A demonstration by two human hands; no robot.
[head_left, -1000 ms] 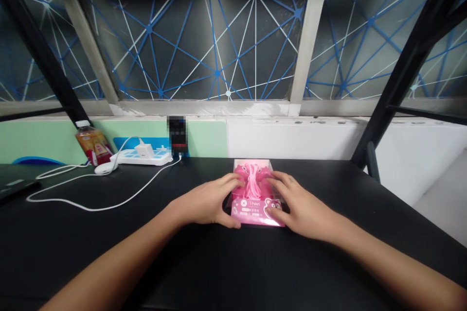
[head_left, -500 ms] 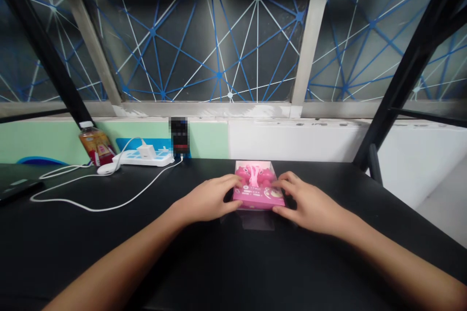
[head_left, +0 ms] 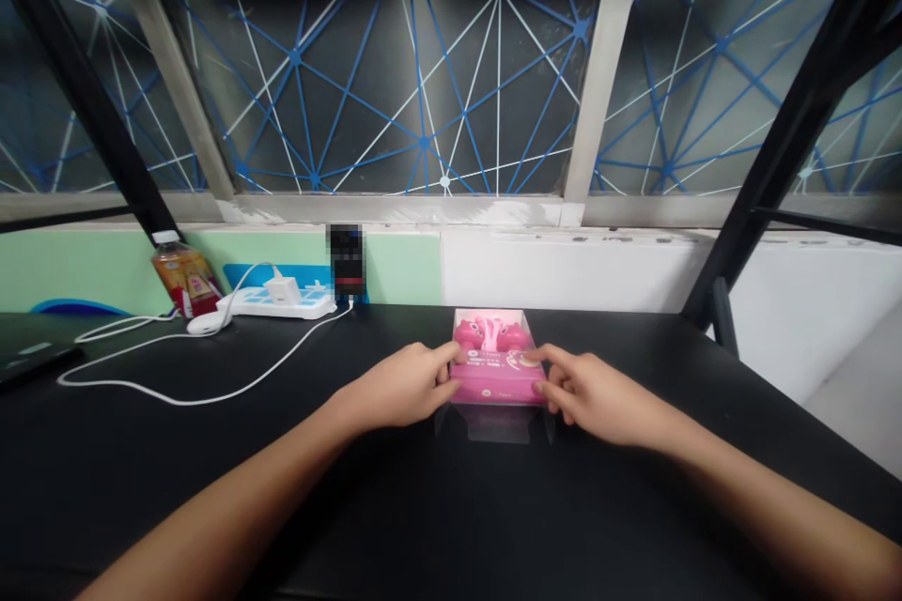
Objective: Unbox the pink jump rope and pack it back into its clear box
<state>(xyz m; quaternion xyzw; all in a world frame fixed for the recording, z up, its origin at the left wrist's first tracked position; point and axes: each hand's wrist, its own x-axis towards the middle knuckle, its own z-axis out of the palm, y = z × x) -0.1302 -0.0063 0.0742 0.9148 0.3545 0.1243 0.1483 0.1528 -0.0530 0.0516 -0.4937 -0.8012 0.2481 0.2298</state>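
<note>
A pink box (head_left: 494, 390) with white print on its front part lies on the black table. Two rounded pink items (head_left: 513, 336) with a pale pink bundle between them show in its back part. A clear plastic flap (head_left: 499, 427) juts from the box's front edge onto the table. My left hand (head_left: 405, 385) grips the box's left side near the front, thumb low and fingers at the upper edge. At the right front corner my right hand (head_left: 598, 394) has its index finger on top and its thumb against the side; the other fingers are curled.
On the left stand a drink bottle (head_left: 187, 277) and a white power strip (head_left: 303, 303) with a plugged charger (head_left: 283, 289). A white cable (head_left: 204, 402) loops over the table. A dark flat device (head_left: 35, 364) lies at the left edge. Black frame posts (head_left: 739, 197) flank the table.
The front part of the pink box has folded down, so more of its front face shows. My right fingers have curled in, and my left fingers have drawn closer together.
</note>
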